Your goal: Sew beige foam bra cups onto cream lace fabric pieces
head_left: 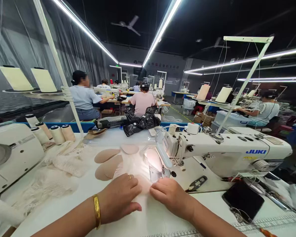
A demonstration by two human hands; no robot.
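My left hand (120, 196), with a gold bangle at its wrist, rests on pale sheer fabric (143, 184); its fingers bend downward and its thumb stands apart. Closer to the presser foot, my right hand (171, 197) pinches the edge of that fabric. The cloth runs under the lit needle area of a white JUKI sewing machine (227, 151), where a pale cup-shaped piece (153, 159) lies. Beige bra cups (108, 169) sit beyond my left hand, some partly covered by lace. Thread snips (198, 183) lie on the machine bed to the right.
Cream lace (55, 177) is heaped at the left beside thread cones (57, 135) and another white machine (12, 158). A black phone-like slab (244, 199), scissors and a clear ruler (268, 223) occupy the right. Black plastic bags (145, 121) stand behind; co-workers sit at machines further off.
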